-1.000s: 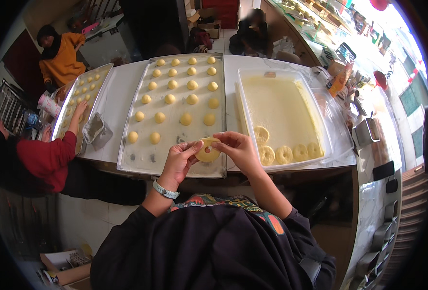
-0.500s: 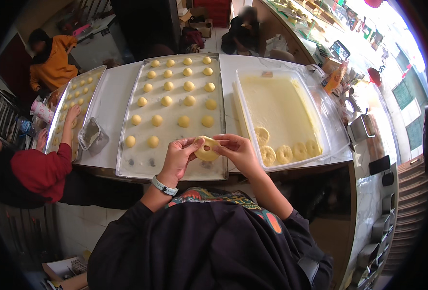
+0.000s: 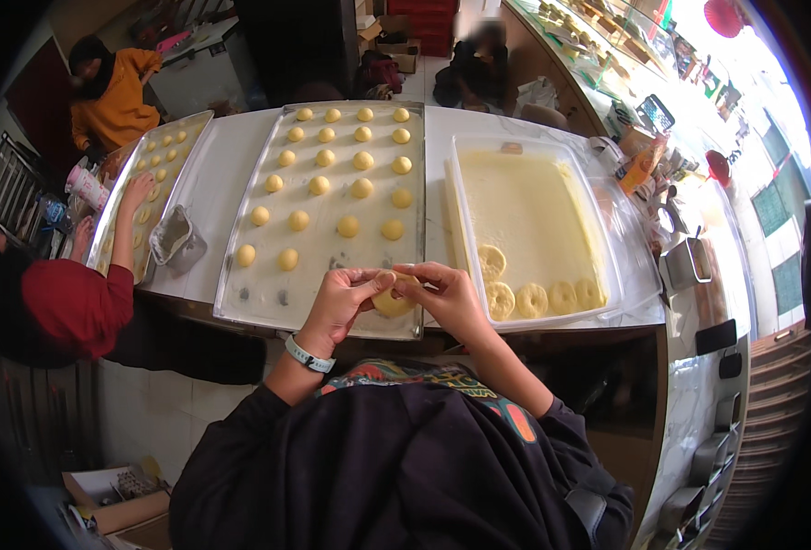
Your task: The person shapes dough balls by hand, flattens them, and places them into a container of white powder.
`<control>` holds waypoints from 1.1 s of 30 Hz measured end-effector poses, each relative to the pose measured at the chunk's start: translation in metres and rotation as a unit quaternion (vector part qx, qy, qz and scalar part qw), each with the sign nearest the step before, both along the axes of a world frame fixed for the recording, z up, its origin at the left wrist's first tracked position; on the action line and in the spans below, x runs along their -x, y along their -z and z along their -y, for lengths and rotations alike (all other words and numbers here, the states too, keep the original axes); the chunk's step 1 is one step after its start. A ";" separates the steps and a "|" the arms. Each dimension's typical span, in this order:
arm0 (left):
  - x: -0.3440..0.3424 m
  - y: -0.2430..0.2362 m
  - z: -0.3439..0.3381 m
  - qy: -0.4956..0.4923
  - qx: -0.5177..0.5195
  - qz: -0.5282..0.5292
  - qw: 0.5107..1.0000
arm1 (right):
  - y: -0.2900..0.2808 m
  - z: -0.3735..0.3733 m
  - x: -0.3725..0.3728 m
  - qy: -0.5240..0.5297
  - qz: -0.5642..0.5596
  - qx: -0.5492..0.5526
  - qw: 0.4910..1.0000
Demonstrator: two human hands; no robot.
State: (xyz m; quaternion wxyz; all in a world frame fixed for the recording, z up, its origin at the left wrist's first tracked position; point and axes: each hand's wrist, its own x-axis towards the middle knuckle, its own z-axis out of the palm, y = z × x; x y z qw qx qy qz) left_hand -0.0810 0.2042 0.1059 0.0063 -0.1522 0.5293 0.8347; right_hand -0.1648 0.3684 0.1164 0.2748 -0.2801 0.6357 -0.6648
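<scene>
Between my two hands is a ring of pale yellow dough (image 3: 391, 304), held over the near edge of a large metal tray (image 3: 323, 317). My left hand (image 3: 339, 301) pinches its upper left side, and my right hand (image 3: 444, 295) grips the upper right. The fingers partly cover the ring and its hole. Rows of round dough balls (image 3: 319, 186) sit on the tray, with dark bare spots near its front. To the right stands a clear plastic tub (image 3: 521, 323), its floor coated in pale yellow; several dough rings (image 3: 532, 300) lie along its near edge and left corner.
A person in a red sleeve (image 3: 74, 307) reaches over another dough tray (image 3: 206, 124) at left. Beside it stands a grey container (image 3: 178, 240). Another person in orange (image 3: 117, 96) is at the far left. A metal tin (image 3: 690, 263) and a dark phone-like slab (image 3: 716, 337) lie at right.
My fingers have come closer together at the top of the dough ring, covering more of it. The whole view has shifted slightly. The red-sleeved person's hand remains over the left tray.
</scene>
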 end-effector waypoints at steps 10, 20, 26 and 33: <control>-0.009 -0.005 -0.025 -0.038 0.019 0.020 0.999 | 0.006 -0.018 0.000 -0.023 0.048 0.021 0.998; -0.005 -0.047 -0.022 -0.137 0.155 -0.231 0.951 | -0.035 -0.081 0.033 0.024 0.153 0.018 0.988; -0.011 0.006 -0.011 -0.186 -0.025 -0.123 0.974 | -0.034 -0.137 0.121 0.107 0.101 -0.090 0.985; -0.022 0.030 -0.002 -0.191 -0.045 -0.060 0.979 | 0.006 -0.137 0.150 0.053 0.122 -0.227 0.965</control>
